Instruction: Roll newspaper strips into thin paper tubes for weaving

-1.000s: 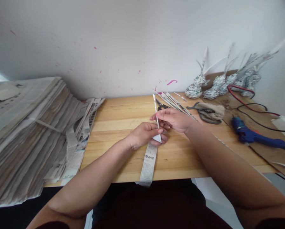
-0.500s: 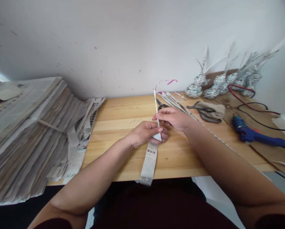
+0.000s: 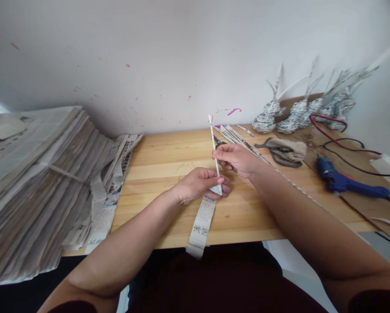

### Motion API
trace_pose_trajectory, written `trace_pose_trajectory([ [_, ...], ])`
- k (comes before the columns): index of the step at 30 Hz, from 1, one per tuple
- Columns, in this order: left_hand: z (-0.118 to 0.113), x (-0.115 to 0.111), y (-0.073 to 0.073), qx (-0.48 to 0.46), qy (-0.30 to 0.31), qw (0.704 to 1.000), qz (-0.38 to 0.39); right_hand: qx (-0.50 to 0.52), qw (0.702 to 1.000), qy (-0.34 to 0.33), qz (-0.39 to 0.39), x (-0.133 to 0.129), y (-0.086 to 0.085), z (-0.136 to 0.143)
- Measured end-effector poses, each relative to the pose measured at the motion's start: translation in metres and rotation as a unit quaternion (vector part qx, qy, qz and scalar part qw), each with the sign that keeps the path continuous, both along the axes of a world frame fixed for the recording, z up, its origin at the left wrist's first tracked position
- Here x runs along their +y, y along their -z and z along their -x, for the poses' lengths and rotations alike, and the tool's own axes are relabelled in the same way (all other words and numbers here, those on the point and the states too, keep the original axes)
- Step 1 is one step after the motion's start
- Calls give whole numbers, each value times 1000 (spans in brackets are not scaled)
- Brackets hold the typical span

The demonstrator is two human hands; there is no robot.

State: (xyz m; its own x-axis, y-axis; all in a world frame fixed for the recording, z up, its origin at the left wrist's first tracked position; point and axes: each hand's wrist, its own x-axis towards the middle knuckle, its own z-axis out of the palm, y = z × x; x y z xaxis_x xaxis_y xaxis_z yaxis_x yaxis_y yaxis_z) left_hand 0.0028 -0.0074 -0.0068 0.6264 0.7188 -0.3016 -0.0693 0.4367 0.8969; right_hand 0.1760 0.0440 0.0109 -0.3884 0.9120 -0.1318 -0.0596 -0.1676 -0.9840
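Observation:
My left hand is closed on a newspaper strip, its thumb pressing where the strip winds into a thin rolled tube. The loose end of the strip hangs down past the table's front edge. Higher up, my right hand pinches the paper tube between thumb and fingers. The tube stands upright, leaning slightly left at its top. Behind my right hand lie several finished paper tubes and dark scissors, partly hidden.
A tall stack of newspapers fills the left side, with loose newspaper strips beside it. Right of my hands are a grey cloth, a blue glue gun with cables, and woven paper figures on cardboard against the wall.
The rolled tube reaches a little higher above my right hand. The strip's loose end has shifted slightly left, and different print shows on it. Both hands stay nearly in place.

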Motion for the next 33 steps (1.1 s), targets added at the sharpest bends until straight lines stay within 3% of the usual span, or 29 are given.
trace_pose_trajectory([
  [6,2,1,-2,0,4,1000,-9,-18,993,-120,-10,-2,-2,-4],
  [12,2,3,-1,-6,0,1000,4,11,1000,1,-10,2,0,-1],
  [17,3,3,1,-7,9,1000,2,15,996,-85,-9,2,-1,-4],
  [23,3,3,0,7,-4,1000,5,0,1000,20,-16,4,0,-1],
  [29,7,6,-1,-14,7,1000,-7,-21,995,-98,-9,4,0,-5],
  [33,4,5,-4,18,-11,1000,-15,-69,993,23,-91,3,2,0],
])
